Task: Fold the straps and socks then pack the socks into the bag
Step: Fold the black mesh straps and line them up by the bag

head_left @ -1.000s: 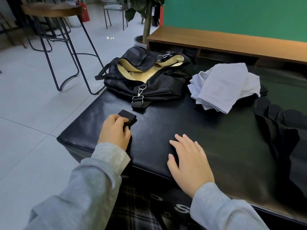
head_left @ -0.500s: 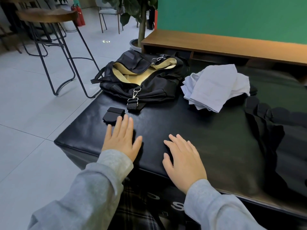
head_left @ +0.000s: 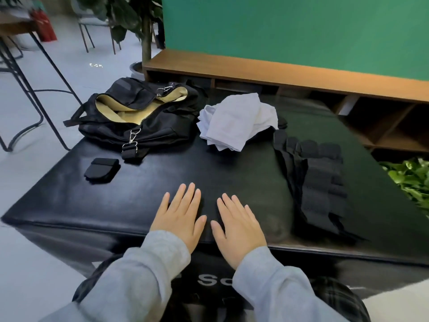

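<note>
- Black socks (head_left: 313, 182): a pile laid out on the black padded table (head_left: 232, 173), just to the right of my right hand (head_left: 236, 226) and not touching it.
- White socks (head_left: 234, 122): a loose heap well ahead of my hands, slightly to the right.
- Bag (head_left: 144, 117): black, mouth open with tan lining showing, ahead and to the left of my left hand (head_left: 181, 217), at the far left corner of the table. A metal clip and strap end (head_left: 131, 147) hang down its near side.
- Folded strap (head_left: 102, 169): small black bundle lying ahead-left of my left hand, near the bag, clear of my fingers.
- Left hand: flat on the table near its front edge, fingers straight, holding nothing.
- Right hand: flat beside the left, thumbs close but apart, fingers straight, holding nothing.
</note>
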### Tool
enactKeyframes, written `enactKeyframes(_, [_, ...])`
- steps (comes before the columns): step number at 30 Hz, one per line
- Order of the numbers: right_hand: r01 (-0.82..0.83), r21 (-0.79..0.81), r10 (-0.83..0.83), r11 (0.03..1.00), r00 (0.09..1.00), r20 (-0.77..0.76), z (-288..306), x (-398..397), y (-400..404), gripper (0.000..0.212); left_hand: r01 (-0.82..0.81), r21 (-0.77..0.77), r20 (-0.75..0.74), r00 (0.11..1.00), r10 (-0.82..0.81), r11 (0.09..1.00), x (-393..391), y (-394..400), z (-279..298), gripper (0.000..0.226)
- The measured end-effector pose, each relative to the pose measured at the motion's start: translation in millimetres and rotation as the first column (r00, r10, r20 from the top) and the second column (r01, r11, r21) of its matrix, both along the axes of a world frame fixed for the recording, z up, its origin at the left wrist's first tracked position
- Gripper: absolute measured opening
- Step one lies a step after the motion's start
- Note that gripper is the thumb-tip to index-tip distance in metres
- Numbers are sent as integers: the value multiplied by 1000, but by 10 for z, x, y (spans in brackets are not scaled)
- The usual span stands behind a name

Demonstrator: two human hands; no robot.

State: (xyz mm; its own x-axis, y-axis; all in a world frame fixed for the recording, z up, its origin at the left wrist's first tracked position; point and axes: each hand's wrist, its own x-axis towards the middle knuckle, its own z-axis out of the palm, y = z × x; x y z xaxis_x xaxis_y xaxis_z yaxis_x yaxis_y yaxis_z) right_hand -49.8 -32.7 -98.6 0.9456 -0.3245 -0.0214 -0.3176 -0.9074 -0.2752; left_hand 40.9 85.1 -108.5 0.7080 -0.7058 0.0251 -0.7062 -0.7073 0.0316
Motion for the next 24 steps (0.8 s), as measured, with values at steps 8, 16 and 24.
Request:
enactKeyframes(8, [195,236,-289,952,826,483,300,-488,-382,26,82,36,71,994,-84,996,-244,-315,-30,73])
enactKeyframes(16, [487,129,-456,864,645,613,318,-867,-795,36,169,-20,104,981,-166,985,-280,-392,-146,53])
enactKeyframes(24, [493,35,-493,869,861,125,278,-916,-853,74,148,41,44,988,-150,988,-266,-369,-122,72])
